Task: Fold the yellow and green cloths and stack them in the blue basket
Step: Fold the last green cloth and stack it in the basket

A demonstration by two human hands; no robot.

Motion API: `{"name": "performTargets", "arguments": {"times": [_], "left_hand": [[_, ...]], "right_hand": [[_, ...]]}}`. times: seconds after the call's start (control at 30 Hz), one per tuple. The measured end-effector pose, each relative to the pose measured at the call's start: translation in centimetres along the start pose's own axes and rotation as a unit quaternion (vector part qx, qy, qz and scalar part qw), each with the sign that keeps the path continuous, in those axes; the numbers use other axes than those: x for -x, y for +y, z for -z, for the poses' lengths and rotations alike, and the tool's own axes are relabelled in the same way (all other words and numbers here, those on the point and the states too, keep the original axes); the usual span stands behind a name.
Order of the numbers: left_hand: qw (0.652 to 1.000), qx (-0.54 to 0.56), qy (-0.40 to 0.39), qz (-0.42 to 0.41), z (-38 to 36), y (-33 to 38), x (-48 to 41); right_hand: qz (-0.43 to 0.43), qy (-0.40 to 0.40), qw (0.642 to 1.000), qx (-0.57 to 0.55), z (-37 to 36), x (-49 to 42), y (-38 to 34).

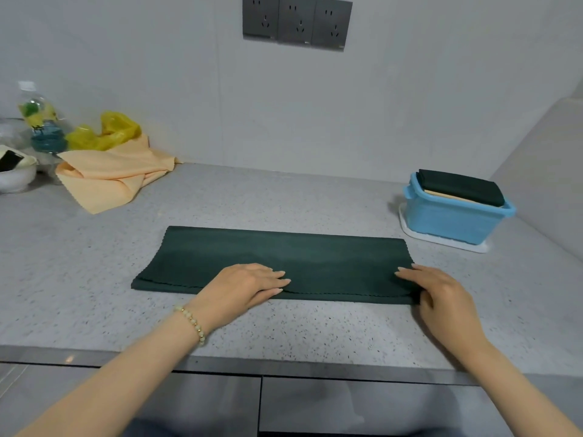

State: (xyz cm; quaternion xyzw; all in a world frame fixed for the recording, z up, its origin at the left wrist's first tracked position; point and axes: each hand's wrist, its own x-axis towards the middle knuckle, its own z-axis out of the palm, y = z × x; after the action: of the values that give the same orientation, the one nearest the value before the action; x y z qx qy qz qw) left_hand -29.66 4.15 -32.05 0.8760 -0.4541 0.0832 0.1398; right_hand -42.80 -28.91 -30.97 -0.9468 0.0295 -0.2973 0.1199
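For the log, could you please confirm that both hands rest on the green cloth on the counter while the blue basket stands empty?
Not quite: the blue basket is not empty; the head view shows a folded green cloth over a yellow one in it. The left hand and right hand do rest on the long green cloth.

A grey speckled surface (284,335) is seen running against a pale grey wall (410,105), on which three dark sockets (296,22) are mounted side by side. At the far left rear a clear plastic bottle (41,118) with a white cap is stood upright, and a crumpled yellow plastic bag (107,130) is placed just beside it. A white bowl (15,178) is set at the left edge, with something dark lodged in it. A flat white tray (474,247) is laid at the right rear. Grey drawer fronts (347,402) are seen below the front edge.
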Motion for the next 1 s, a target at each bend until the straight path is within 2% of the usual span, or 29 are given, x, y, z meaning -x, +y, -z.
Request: {"name": "performTargets", "arguments": {"times": [0.13, 0.27, 0.47, 0.6, 0.77, 0.93, 1.0], "left_hand": [[0.999, -0.022, 0.024, -0.019, 0.5, 0.4, 0.2], [0.995, -0.06, 0.064, -0.05, 0.8, 0.7, 0.7], [0.997, -0.057, 0.004, -0.041, 0.7, 0.7, 0.7], [0.995, -0.086, -0.044, -0.032, 0.4, 0.4, 0.3], [0.994, 0.084, 0.0, 0.076, 1.6, 0.9, -1.7], [0.983, -0.004, -0.067, 0.169, 0.3, -0.4, -6.6], [0.974, -0.006, -0.092, 0.205, -0.8, -1.2, -7.1]], "right_hand": [[0.065, -0.087, 0.993, -0.048, -0.5, 0.3, -2.3], [0.105, -0.115, 0.986, -0.062, -1.9, -0.3, -4.8], [0.13, -0.19, 0.971, -0.071, -3.4, -1.6, -7.1], [0.122, -0.195, 0.97, -0.076, -4.0, -1.3, -7.2], [0.128, -0.188, 0.97, -0.083, -4.0, -1.3, -7.2], [0.122, -0.204, 0.968, -0.084, -3.6, -1.5, -7.5], [0.108, -0.215, 0.967, -0.087, -3.5, -1.6, -7.7]]}}
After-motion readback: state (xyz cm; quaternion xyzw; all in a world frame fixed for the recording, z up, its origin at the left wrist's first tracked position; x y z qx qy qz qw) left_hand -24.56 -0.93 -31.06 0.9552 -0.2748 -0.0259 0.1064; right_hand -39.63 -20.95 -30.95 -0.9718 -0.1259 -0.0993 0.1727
